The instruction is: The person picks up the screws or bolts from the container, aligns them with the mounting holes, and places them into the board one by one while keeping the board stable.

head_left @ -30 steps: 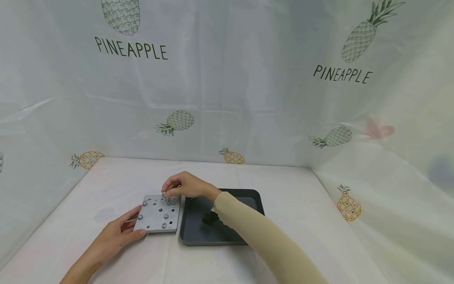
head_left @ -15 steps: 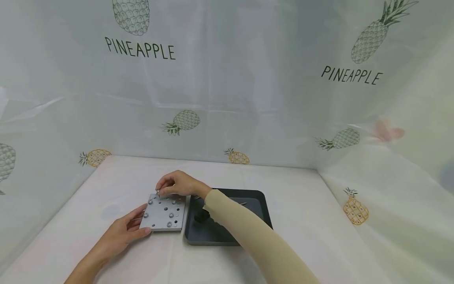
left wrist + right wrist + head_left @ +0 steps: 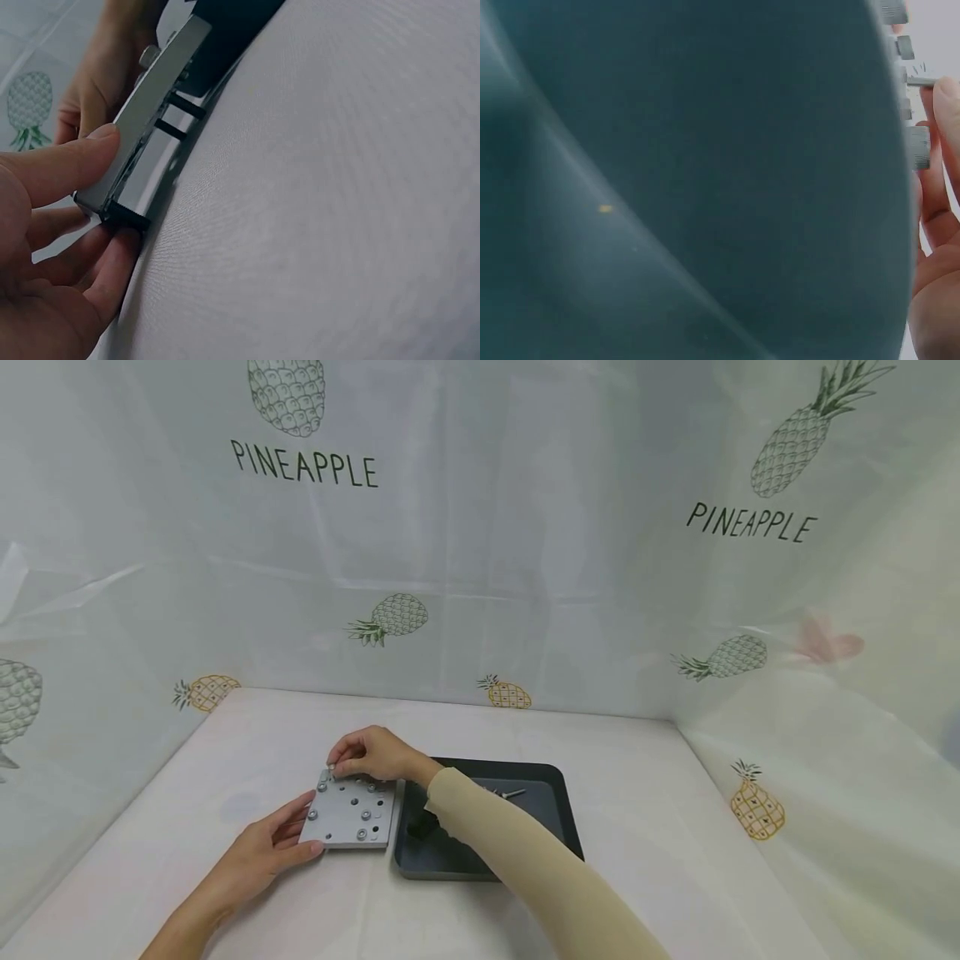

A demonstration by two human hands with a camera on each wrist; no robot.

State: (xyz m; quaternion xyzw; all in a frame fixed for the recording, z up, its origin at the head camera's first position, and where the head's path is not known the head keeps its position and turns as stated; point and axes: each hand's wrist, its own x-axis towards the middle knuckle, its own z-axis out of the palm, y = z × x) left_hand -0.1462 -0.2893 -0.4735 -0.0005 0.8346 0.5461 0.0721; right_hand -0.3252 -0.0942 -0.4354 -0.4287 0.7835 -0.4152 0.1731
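Observation:
A flat grey metal plate (image 3: pixel 345 822) with holes stands on the table, several socket-head screws seated in its top. In the left wrist view, dark threaded shanks (image 3: pixel 184 105) stick out beneath the plate. My left hand (image 3: pixel 258 852) grips the plate's left edge, thumb on top and fingers at its side and under it. Over the far left corner, my right hand (image 3: pixel 382 753) pinches a small silver screw (image 3: pixel 332 771) between thumb and fingertips. In the right wrist view the shank of that screw (image 3: pixel 922 79) points at the plate; whether it enters a hole is hidden.
A dark shallow tray (image 3: pixel 483 767) sits right beside the plate, partly under my right forearm. It holds a few loose screws (image 3: pixel 513 793) and a black object (image 3: pixel 422 825) of unclear kind. A pineapple-print sheet (image 3: pixel 487 527) hangs behind the table.
My right hand has carried the screw leftward across the plate's far edge to the far left corner, then lowered slightly. My left hand keeps its grip. The head view has shifted a little.

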